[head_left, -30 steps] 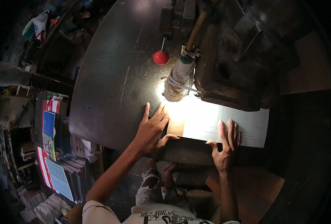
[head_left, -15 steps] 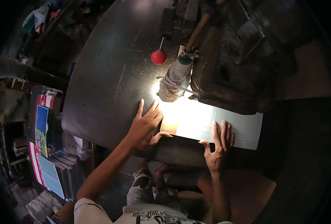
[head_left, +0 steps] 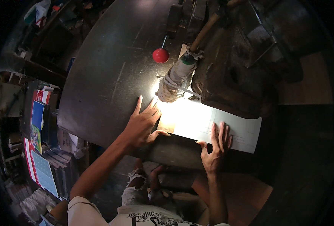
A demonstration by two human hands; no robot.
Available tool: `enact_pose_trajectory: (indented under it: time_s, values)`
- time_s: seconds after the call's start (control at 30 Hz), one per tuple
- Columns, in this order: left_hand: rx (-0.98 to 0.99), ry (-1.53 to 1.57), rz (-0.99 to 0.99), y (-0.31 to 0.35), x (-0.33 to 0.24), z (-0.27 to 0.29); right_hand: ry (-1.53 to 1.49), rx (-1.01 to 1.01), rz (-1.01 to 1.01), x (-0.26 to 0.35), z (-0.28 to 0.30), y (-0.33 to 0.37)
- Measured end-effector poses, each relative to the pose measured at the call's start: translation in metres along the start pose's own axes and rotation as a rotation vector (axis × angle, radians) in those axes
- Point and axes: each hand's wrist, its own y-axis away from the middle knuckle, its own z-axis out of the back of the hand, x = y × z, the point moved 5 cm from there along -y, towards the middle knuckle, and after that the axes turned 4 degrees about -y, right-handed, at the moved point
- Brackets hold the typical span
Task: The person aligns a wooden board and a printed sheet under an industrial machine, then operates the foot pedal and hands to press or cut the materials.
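Note:
A white sheet (head_left: 197, 124) with thin ruled lines lies on the dark machine table, brightly lit from above. A strip of brown board (head_left: 167, 125) shows along its left end. My left hand (head_left: 142, 124) is open, its fingertips at the board's left edge and its thumb by the near corner. My right hand (head_left: 215, 148) lies open with fingers stretched over the sheet's right part, the thumb at its near edge. Just beyond my left fingertips, a wrapped lamp (head_left: 174, 83) shines down. The sheet's far side is hidden beneath the lamp and the machine head.
A heavy dark machine head (head_left: 231, 90) overhangs the sheet. A red ball knob (head_left: 160, 55) on a rod sticks out beyond the lamp. Stacked papers (head_left: 61, 162) and printed calendars (head_left: 44, 171) stand left of the curved metal table (head_left: 88, 94).
The view has shifted slightly, so hands and sheet appear a little further left. Both hands keep the same places on the sheet and board.

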Motion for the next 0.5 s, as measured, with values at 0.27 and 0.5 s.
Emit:
enact_pose_trajectory:
  time_s: [0.27,0.5]
  values:
    - [-0.039,0.019,-0.025,0.000,-0.001,0.004,-0.020,-0.028,-0.002,0.000,-0.002,-0.001]
    - [0.092,0.067,0.038,-0.003,0.000,0.008,-0.003,-0.034,0.012,0.001,0.003,-0.006]
